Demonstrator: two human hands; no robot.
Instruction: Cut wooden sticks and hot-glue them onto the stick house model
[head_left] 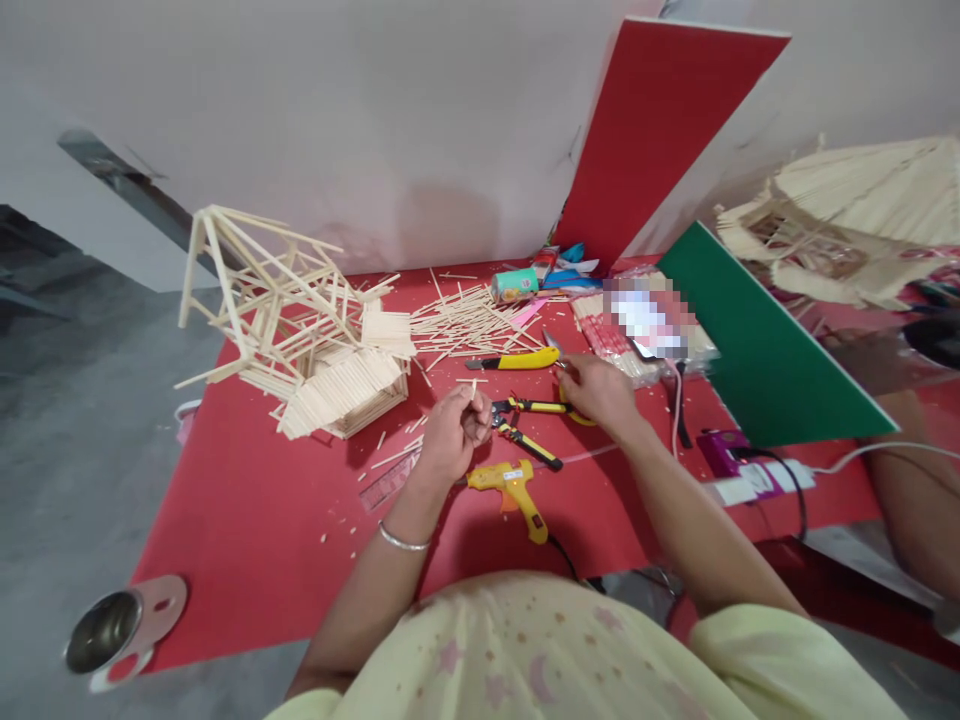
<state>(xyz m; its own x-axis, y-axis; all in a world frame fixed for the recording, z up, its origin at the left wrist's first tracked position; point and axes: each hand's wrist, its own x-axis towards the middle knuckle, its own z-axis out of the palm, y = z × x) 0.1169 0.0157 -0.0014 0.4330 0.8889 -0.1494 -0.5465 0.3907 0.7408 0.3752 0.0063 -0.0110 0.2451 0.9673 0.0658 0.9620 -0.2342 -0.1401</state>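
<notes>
My left hand (454,435) is closed, its fingertips pinching a short wooden stick (474,388) that points up. My right hand (604,398) is closed over yellow-handled scissors (576,410), mostly hidden under the fingers, with a blade poking out beyond them. Just left of it lies a yellow utility knife (525,359). Between the hands are pliers (536,407) with black and yellow handles, jaws by my left hand. Nearer my body rests a yellow hot glue gun (510,482). A clear ruler (390,482) lies beside my left forearm.
A stick-built model (341,395) stands at left; loose sticks (469,320) lie behind the knife. A green can (516,284), packed sticks (596,330), a phone (649,320), a green board (765,350) and a power strip (757,478) are rightward. A cup holder (161,610) hangs at the left edge.
</notes>
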